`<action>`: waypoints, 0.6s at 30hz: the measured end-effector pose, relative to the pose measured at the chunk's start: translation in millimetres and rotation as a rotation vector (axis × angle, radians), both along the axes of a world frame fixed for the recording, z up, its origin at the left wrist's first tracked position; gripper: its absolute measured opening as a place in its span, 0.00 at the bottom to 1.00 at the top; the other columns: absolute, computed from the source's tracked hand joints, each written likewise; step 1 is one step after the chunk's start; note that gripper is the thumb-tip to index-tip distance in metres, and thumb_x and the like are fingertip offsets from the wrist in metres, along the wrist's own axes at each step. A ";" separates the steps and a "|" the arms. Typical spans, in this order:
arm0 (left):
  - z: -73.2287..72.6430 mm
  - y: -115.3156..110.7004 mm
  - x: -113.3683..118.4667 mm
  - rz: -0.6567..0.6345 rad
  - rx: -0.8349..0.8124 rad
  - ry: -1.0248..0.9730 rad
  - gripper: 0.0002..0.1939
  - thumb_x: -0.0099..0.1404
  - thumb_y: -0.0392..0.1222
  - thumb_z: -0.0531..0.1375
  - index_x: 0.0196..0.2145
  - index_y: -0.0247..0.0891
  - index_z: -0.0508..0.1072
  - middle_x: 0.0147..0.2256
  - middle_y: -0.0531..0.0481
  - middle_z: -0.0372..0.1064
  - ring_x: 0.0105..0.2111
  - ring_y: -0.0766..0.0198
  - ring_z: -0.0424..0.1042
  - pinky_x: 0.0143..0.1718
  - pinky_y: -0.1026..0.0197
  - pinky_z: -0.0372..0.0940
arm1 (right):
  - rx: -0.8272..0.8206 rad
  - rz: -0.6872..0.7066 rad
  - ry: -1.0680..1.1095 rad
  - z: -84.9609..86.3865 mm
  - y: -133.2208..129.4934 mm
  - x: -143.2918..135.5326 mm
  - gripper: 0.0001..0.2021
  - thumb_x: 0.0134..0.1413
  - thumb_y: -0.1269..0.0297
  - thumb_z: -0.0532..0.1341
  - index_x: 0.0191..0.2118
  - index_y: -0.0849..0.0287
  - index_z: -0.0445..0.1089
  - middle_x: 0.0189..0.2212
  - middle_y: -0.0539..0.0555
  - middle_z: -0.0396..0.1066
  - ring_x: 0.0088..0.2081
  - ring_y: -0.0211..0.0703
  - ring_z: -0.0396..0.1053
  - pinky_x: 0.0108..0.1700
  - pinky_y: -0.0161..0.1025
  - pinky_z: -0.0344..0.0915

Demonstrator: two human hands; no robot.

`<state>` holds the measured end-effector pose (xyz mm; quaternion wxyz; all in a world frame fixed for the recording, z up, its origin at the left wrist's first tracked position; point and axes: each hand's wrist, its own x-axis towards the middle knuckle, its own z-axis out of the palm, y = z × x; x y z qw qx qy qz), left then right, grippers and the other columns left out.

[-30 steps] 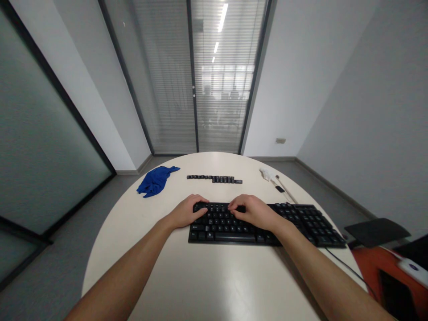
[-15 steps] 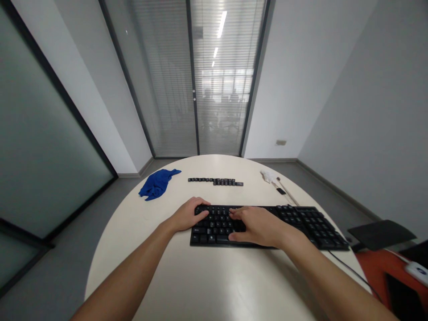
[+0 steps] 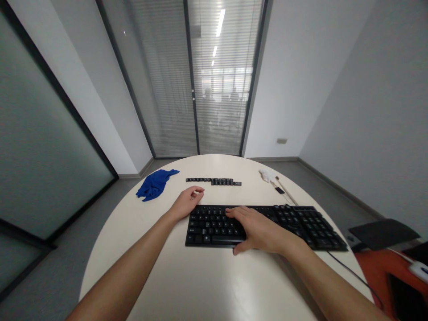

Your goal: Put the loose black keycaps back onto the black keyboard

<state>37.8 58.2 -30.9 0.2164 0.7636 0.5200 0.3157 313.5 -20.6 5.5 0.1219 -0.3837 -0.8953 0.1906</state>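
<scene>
A black computer keyboard (image 3: pixel 220 227) lies on the round cream table. Across its middle my right hand (image 3: pixel 262 229) spans it from above, fingertips by the back row and thumb at the front edge, gripping the keyboard. My left hand (image 3: pixel 185 203) is just behind the keyboard's back left corner. Its fingers curve loosely, with a gap between thumb and index finger, and I see nothing held in it. Beyond that hand, several loose black keycaps (image 3: pixel 222 182) stand in a row, doubled up on the right side. Keys under my right palm are hidden.
A crumpled blue cloth (image 3: pixel 155 185) lies at the table's left. Behind the keyboard's right part are a white crumpled item (image 3: pixel 266 175), a thin stick (image 3: pixel 286 189) and a small black piece (image 3: pixel 279 190). The keyboard's cable (image 3: pixel 351 271) runs off the right edge toward a red seat (image 3: pixel 374 267).
My left hand has come off the keyboard's left end and moved back and left, its fingers curling. The right thumb has slid to the front edge. The keyboard has shifted slightly left.
</scene>
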 end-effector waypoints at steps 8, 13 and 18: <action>13.3 51.5 19.9 0.022 0.090 0.258 0.14 0.64 0.41 0.62 0.48 0.42 0.76 0.48 0.45 0.74 0.43 0.53 0.74 0.49 0.52 0.66 | 0.045 0.042 0.069 -9.1 -3.2 -18.0 0.50 0.37 0.50 0.77 0.67 0.55 0.60 0.62 0.63 0.65 0.61 0.62 0.62 0.63 0.56 0.57; 10.6 59.5 40.0 0.046 0.098 0.377 0.17 0.65 0.41 0.62 0.52 0.43 0.74 0.47 0.45 0.74 0.48 0.49 0.73 0.49 0.52 0.65 | 0.043 0.045 0.067 -8.1 -4.7 -17.3 0.50 0.40 0.49 0.76 0.68 0.57 0.59 0.62 0.64 0.65 0.61 0.62 0.61 0.63 0.55 0.56; 9.8 59.8 49.3 0.092 0.077 0.417 0.16 0.67 0.42 0.61 0.51 0.43 0.75 0.45 0.44 0.75 0.47 0.49 0.74 0.48 0.53 0.65 | 0.025 0.054 0.061 -0.8 -5.1 -15.2 0.48 0.43 0.47 0.74 0.68 0.56 0.58 0.62 0.63 0.65 0.61 0.61 0.62 0.63 0.54 0.57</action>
